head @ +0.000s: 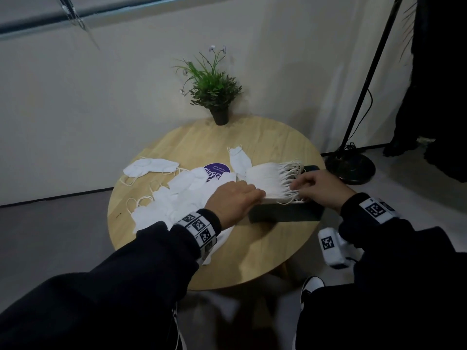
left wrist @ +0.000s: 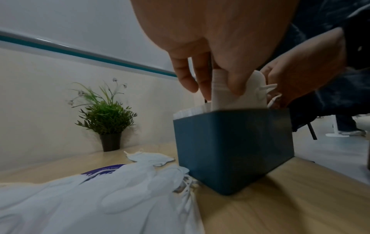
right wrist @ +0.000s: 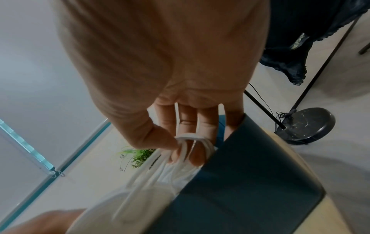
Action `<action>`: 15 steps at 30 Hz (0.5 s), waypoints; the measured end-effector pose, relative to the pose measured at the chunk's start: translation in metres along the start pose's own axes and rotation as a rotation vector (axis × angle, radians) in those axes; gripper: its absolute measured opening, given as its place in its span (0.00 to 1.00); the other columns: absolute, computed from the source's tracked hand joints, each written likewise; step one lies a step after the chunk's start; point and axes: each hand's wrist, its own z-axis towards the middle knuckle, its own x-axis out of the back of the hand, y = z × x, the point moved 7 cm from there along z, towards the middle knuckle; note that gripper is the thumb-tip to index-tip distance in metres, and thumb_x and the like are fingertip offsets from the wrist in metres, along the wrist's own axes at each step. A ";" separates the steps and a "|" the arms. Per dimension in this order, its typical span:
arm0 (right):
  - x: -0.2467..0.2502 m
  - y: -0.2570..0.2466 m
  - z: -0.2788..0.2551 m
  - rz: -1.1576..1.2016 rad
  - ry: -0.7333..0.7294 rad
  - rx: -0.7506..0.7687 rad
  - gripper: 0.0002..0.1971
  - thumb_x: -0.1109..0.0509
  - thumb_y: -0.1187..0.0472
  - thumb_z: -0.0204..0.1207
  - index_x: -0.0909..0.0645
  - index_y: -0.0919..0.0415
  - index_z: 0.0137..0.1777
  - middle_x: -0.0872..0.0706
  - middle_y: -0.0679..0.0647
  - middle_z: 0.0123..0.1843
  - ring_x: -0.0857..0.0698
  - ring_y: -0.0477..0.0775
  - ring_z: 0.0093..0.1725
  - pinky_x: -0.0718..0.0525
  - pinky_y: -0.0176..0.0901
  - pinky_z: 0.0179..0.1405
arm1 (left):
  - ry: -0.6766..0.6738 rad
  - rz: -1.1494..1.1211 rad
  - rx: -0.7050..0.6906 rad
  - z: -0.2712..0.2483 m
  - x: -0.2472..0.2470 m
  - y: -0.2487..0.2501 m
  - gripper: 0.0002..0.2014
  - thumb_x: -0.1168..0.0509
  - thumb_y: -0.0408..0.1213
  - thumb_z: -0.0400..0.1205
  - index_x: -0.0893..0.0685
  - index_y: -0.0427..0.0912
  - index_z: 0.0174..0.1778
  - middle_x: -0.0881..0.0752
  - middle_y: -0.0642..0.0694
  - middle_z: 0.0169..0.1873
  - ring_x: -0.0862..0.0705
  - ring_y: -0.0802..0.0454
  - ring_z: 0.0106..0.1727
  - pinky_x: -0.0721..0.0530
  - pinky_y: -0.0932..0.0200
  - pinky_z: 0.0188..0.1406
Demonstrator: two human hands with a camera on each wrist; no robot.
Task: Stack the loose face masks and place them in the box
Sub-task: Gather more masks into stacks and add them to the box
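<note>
- Your right hand (right wrist: 160,66) is pinching white ear loops (right wrist: 192,139) between thumb and fingertips.
- The masks (right wrist: 128,199) are sitting against the dark blue box (right wrist: 250,190) wall.

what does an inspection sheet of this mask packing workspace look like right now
surface: round light wooden table, purple round sticker partly covered by masks.
job's things: dark blue rectangular box near the right edge, packed with a row of white folded masks standing above its rim; loose white face masks scattered to its left.
clutter: small green plant in a black pot at the far edge.
grippers: left hand grips the row's left end; right hand has fingers in the ear loops at the right end.
cables: thin black cord down the black stand.
surroundings: pale wall, grey floor, dark garments hanging at right.
</note>
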 end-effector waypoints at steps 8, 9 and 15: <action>0.017 0.012 0.009 0.113 0.268 -0.133 0.09 0.28 0.66 0.76 0.13 0.50 0.41 0.10 0.52 0.43 0.10 0.65 0.53 0.12 0.62 0.63 | -0.094 0.122 -0.007 0.018 -0.017 0.014 0.16 0.22 0.30 0.74 0.10 0.42 0.58 0.13 0.42 0.44 0.16 0.40 0.41 0.22 0.50 0.38; 0.017 0.015 0.013 0.113 0.274 -0.158 0.06 0.27 0.65 0.76 0.12 0.53 0.41 0.10 0.55 0.43 0.10 0.65 0.53 0.12 0.62 0.62 | -0.061 0.115 0.020 0.018 -0.014 0.012 0.16 0.20 0.30 0.73 0.09 0.42 0.57 0.13 0.41 0.43 0.16 0.40 0.39 0.21 0.51 0.36; -0.002 0.013 0.018 0.199 0.124 -0.321 0.20 0.29 0.43 0.74 0.13 0.62 0.42 0.12 0.57 0.39 0.13 0.61 0.47 0.17 0.51 0.51 | 0.069 -0.016 0.134 0.000 -0.010 -0.002 0.07 0.25 0.35 0.81 0.07 0.45 0.54 0.10 0.45 0.40 0.13 0.42 0.39 0.17 0.53 0.39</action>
